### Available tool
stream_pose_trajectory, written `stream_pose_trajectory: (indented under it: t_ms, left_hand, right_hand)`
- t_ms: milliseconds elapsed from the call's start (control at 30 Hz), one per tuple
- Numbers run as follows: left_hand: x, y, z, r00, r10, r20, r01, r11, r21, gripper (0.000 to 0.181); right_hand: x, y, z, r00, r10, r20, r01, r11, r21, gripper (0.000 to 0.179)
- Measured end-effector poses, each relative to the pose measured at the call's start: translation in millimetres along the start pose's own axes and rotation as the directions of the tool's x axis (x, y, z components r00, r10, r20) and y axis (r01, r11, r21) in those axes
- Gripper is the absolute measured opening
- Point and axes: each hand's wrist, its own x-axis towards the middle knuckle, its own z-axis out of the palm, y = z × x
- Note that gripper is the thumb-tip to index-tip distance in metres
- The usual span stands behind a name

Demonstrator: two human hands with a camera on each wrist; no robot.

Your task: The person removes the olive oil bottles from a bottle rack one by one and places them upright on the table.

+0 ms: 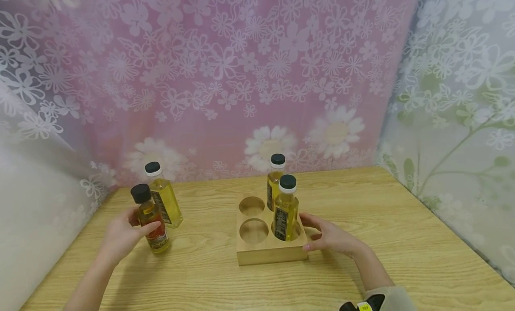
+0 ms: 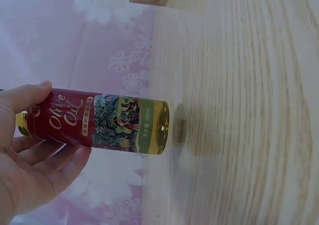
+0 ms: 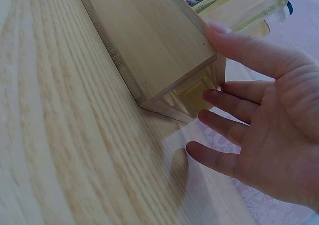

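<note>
My left hand [image 1: 122, 234] grips an olive oil bottle [image 2: 94, 118] with a red label and black cap, thumb on one side and fingers behind. Its base is close over the table at the left. Right behind it stands a clear square bottle [image 1: 170, 203] of yellow oil with a dark green cap. My right hand [image 1: 331, 237] is at the right side of a wooden holder [image 1: 271, 256], thumb at the front corner and fingers loosely extended along the side. Two yellow oil bottles stand in the holder's right-hand holes, a front bottle [image 1: 286, 215] and a back bottle [image 1: 273, 186].
The holder's two left holes, a front hole [image 1: 254, 231] and a back hole [image 1: 251, 206], hold no bottle. A wood-grain table [image 1: 201, 275] lies under everything. A pink floral curtain [image 1: 225, 78] hangs behind it, with pale curtains at both sides.
</note>
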Motion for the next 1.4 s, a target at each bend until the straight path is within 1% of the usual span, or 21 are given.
stream_pose_trajectory:
  t_ms: [167,333,433,667,733,833,900,1033,1100,1167,1233,1333,1400]
  left_hand:
    - [-1.6,-2.2,0.4,1.000,-0.019,0.016,0.018,1.000,0.010,0.067]
    - [-2.2,-6.1,1.0,0.997,-0.050,0.062,0.049,0.999,0.011,0.071]
    - [-2.4,-7.5,1.6,0.995,-0.064,0.079,0.063,0.998,0.009,0.072]
    - [-4.2,-9.4,3.1,0.994,-0.080,0.081,0.080,0.997,0.007,0.077]
    - [-5.2,-10.0,3.9,0.993,-0.086,0.081,0.088,0.996,-0.011,0.078]
    - [-7.1,-10.5,5.0,0.994,-0.094,0.059,0.097,0.994,-0.053,0.077]
    - [-8.8,-10.1,5.0,0.994,-0.099,0.038,0.102,0.990,-0.100,0.075]
    - [-12.7,-7.3,1.7,0.993,-0.111,-0.032,0.104,0.980,-0.167,0.068]
    - [-15.6,-5.7,-0.4,0.991,-0.117,-0.071,0.104,0.981,-0.163,0.063]
    - [-18.9,-4.6,-2.4,0.987,-0.124,-0.101,0.110,0.984,-0.137,0.058]
    - [-22.8,-3.7,-3.9,0.982,-0.151,-0.117,0.138,0.984,-0.112,0.054]
    - [-28.2,-2.2,-4.5,0.977,-0.186,-0.104,0.178,0.980,-0.084,0.051]
    - [-31.2,0.6,-2.8,0.975,-0.207,-0.077,0.202,0.977,-0.073,0.051]
  right_hand:
    - [-0.2,1.4,0.1,1.000,-0.004,0.004,0.004,1.000,0.011,0.090]
    - [-0.8,2.2,-0.1,1.000,-0.008,0.003,0.008,1.000,0.007,0.089]
    - [-1.1,2.1,-0.3,1.000,-0.008,0.000,0.008,1.000,0.005,0.089]
    - [-1.5,1.9,0.4,1.000,-0.002,-0.002,0.002,1.000,0.010,0.090]
    - [-1.1,1.4,0.5,1.000,-0.006,-0.004,0.006,1.000,0.009,0.090]
    - [-0.4,0.3,0.4,1.000,-0.008,-0.004,0.008,1.000,0.001,0.090]
    - [-0.2,-0.3,0.1,1.000,-0.008,-0.006,0.008,1.000,-0.008,0.090]
    - [-0.2,-1.3,-0.6,1.000,-0.004,-0.011,0.003,1.000,-0.017,0.090]
    - [-0.1,-1.2,-0.7,1.000,-0.004,-0.011,0.004,1.000,-0.013,0.090]
    - [0.1,-0.7,-0.6,1.000,-0.005,-0.009,0.005,1.000,-0.011,0.090]
    - [0.3,0.0,-0.6,1.000,-0.007,-0.005,0.006,1.000,-0.010,0.090]
    - [0.3,0.8,-0.7,1.000,-0.009,-0.003,0.009,1.000,-0.011,0.090]
    - [-0.1,0.9,-1.2,1.000,-0.009,-0.005,0.009,1.000,-0.011,0.090]
